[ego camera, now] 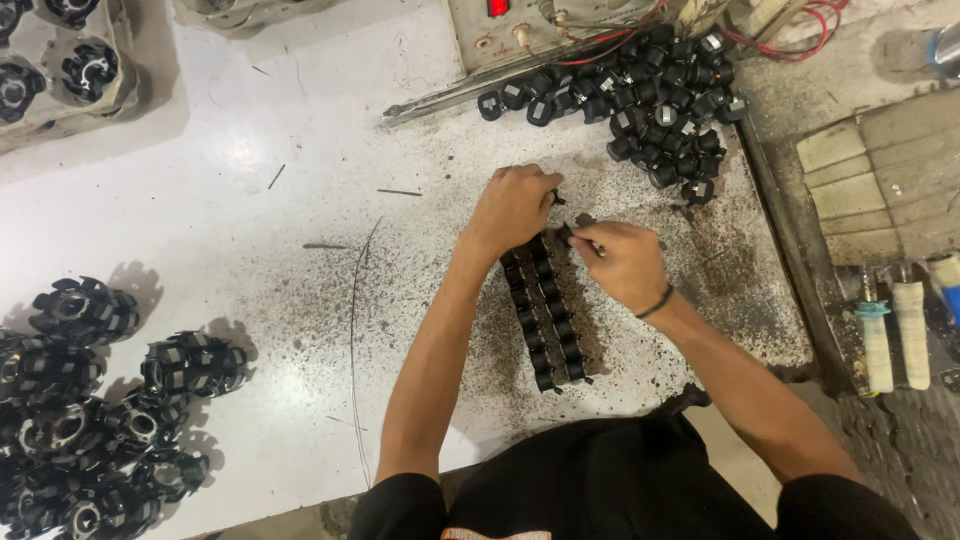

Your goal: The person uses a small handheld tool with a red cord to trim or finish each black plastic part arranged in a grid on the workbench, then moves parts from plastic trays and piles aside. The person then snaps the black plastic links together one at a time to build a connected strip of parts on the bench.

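At a grimy white-topped metal workbench [250,230], a worker's left hand [512,208] curls almost shut over the far end of a double row of small black plastic bobbin-like parts [545,320], fingertips pressing the row's top. The right hand [622,265] pinches one more small black part [566,234] between thumb and forefinger, just touching the row's head. The row lies at the bench's centre, its long axis running from about 12 o'clock down to 6 o'clock, tilted slightly toward 5. The pieces look light, stiff and small enough to slip, best gripped by their sides. A loose heap of matching black parts [650,100] sits at 1 o'clock; larger black round slotted cores [90,420] cluster at 8 o'clock.
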The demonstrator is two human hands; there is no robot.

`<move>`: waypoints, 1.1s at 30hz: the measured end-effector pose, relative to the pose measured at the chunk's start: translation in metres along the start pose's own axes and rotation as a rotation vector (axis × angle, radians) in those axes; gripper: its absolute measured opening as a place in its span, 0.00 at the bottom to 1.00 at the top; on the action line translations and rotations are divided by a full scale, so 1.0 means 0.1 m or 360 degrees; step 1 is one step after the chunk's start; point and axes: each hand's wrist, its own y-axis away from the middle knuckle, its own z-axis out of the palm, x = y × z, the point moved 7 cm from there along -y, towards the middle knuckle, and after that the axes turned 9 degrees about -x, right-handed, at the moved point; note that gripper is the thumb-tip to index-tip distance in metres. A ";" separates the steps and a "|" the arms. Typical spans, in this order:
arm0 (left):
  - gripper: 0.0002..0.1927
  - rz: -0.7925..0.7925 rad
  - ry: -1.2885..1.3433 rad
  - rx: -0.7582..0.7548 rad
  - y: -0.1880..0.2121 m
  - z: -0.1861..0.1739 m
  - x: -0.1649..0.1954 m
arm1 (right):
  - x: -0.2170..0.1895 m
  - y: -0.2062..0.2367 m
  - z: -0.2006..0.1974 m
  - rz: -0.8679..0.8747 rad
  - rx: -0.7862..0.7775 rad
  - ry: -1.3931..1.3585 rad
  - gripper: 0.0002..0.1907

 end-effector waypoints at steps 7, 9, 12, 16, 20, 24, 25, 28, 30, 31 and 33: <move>0.13 0.0087 0.0043 -0.0010 0.01 0.03 0.01 | -0.11 -0.42 -0.31 -0.0085 0.0190 0.0650 0.06; 0.14 0.0095 0.0053 -0.0052 0.00 0.03 0.01 | -0.21 -0.47 -0.58 -0.0098 0.0633 0.1524 0.16; 0.15 0.0082 -0.0013 -0.0141 -0.03 0.05 -0.01 | -0.15 -0.53 -0.62 -0.0096 0.0471 0.1420 0.10; 0.17 0.0040 -0.0028 -0.0221 -0.01 0.05 -0.02 | -0.02 -0.20 -0.39 0.0014 -0.0059 0.0733 0.12; 0.21 0.0058 0.0058 -0.0460 -0.01 0.07 0.00 | 0.11 0.21 -0.15 0.0284 -0.0372 0.0295 0.10; 0.23 -0.0038 -0.0015 -0.0617 -0.05 0.09 0.00 | -0.18 0.20 -0.05 -0.0164 -0.0093 0.0237 0.05; 0.22 -0.0055 -0.0015 -0.0640 -0.06 0.10 0.00 | -0.21 0.16 -0.04 -0.0157 -0.0037 0.0310 0.05; 0.20 -0.0074 -0.0034 -0.0605 -0.04 0.11 0.02 | -0.29 0.06 -0.05 -0.0117 0.0065 0.0451 0.07; 0.20 -0.0037 -0.0054 -0.0545 -0.04 0.10 0.04 | -0.29 0.02 -0.09 -0.0076 0.0041 0.0460 0.08; 0.20 -0.0008 -0.0057 -0.0520 -0.03 0.10 0.05 | -0.24 -0.01 -0.08 -0.0030 -0.0092 0.0390 0.09; 0.20 -0.0008 -0.0046 -0.0528 -0.01 0.11 0.05 | -0.11 -0.06 -0.07 0.0071 -0.0363 0.0246 0.11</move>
